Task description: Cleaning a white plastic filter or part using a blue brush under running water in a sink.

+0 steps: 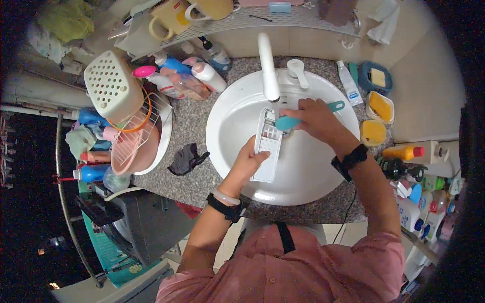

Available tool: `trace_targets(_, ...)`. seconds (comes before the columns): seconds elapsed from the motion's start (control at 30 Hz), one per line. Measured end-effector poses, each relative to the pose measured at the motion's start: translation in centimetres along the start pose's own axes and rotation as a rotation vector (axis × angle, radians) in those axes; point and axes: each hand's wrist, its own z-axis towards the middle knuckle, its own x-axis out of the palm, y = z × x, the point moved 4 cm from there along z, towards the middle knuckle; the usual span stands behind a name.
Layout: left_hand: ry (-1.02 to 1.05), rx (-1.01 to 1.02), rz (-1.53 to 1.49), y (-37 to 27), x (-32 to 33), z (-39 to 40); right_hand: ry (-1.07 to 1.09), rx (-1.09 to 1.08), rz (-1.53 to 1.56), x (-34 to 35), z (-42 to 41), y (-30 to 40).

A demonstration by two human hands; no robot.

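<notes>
My left hand (pixel 244 163) grips a long white plastic piece (pixel 266 169), with the thumb over its face. The piece has slots and small openings towards its upper end and tilts over the white oval washbasin (pixel 310 181). My right hand (pixel 318 120) holds a teal brush (pixel 287 123), whose handle end sticks out beyond the fingers. The brush head lies against the right edge of the white piece; its bristles are mostly hidden. Just above both hangs the spout of the white faucet (pixel 267 68). Its lever (pixel 298 72) sits to the right.
A grey cloth (pixel 187 159) lies on the granite counter left of the basin. Pump bottles (pixel 208 74) and a perforated basket (pixel 111 89) stand beyond it. On the right are a toothpaste tube (pixel 349 83), a blue soap dish (pixel 375 77) and yellow soap (pixel 373 132). A shelf (pixel 235 32) overhangs the back.
</notes>
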Motion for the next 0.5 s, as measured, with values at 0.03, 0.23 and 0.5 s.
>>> trace_targets(0.03, 0.007, -0.009, -0.017, 0.0, 0.2, 0.0, -0.020, 0.000, 0.035, 0.1, -0.1, 0.1)
trace_targets(0.23, 0.034, 0.002, -0.016, 0.9, 0.0, 0.3, 0.035, 0.028, 0.110, -0.1, 0.9, 1.1)
trace_targets(0.5, 0.049, -0.015, -0.028, 0.3, -0.1, 0.0, 0.101, 0.025, 0.075, -0.4, 0.3, -0.3)
